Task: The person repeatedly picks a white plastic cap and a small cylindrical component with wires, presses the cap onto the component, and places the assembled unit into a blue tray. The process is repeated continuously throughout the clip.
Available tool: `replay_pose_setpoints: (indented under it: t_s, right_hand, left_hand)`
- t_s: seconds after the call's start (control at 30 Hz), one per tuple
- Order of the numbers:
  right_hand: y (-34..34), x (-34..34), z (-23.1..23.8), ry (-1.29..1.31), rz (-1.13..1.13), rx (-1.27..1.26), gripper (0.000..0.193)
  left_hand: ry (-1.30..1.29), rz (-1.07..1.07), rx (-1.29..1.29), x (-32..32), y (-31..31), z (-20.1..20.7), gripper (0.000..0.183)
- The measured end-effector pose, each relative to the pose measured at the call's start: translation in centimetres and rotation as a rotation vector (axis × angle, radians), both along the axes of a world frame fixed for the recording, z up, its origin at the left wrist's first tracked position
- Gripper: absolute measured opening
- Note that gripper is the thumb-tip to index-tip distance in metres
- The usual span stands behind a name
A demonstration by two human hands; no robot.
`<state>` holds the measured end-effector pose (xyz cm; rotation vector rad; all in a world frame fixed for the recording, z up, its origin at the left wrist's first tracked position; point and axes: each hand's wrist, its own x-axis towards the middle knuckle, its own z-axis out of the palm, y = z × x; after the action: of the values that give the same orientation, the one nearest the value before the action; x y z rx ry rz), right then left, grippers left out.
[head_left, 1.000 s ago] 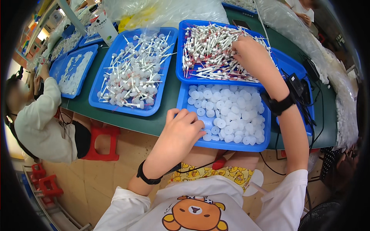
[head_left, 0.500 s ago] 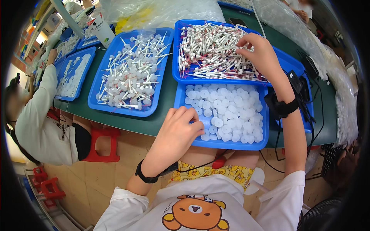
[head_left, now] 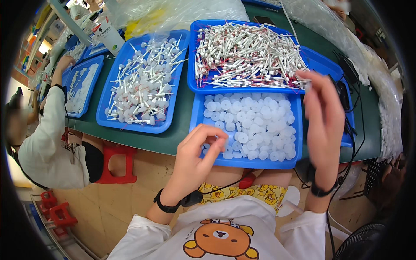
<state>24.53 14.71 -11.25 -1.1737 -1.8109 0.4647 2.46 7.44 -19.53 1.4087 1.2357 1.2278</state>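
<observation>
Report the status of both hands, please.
Left hand at front tray's near-left corner, hold unclear. Right hand blurred at its right edge, hold unclear. White discs in front tray, sticks in back tray. Black cables near right hand.

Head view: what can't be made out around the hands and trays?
In the head view:
Right hand: blurred, so whether it holds anything is unclear.
Left hand: anything pinched is too small to tell.
Lower tray: far edge hidden by the upper tray.
Fan: cut off by the picture's edge.
</observation>
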Motion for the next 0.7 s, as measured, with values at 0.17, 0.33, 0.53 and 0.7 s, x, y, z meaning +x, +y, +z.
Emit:
replay_pose_setpoints:
  t_s: [0.17,0.33,0.53,0.7]
  right_hand:
    - [-7.1,-0.5,-2.0,-0.017,0.315,-0.137,0.036]
    - [-10.2,-0.3,-4.8,-0.061,0.238,-0.067,0.039]
    - [-10.7,0.1,-6.1,-0.130,0.269,0.026,0.049]
    - [-11.2,0.5,-6.3,-0.206,0.255,0.085,0.053]
  left_hand:
    - [-0.447,-0.111,-0.042,1.1,-2.1,0.3,0.027]
    - [-0.848,-0.335,-0.281,1.2,-2.9,-0.1,0.027]
    - [-0.792,-0.401,-0.302,1.9,-3.5,-0.1,0.028]
    - [-0.825,-0.445,-0.285,1.8,-3.4,-0.5,0.028]
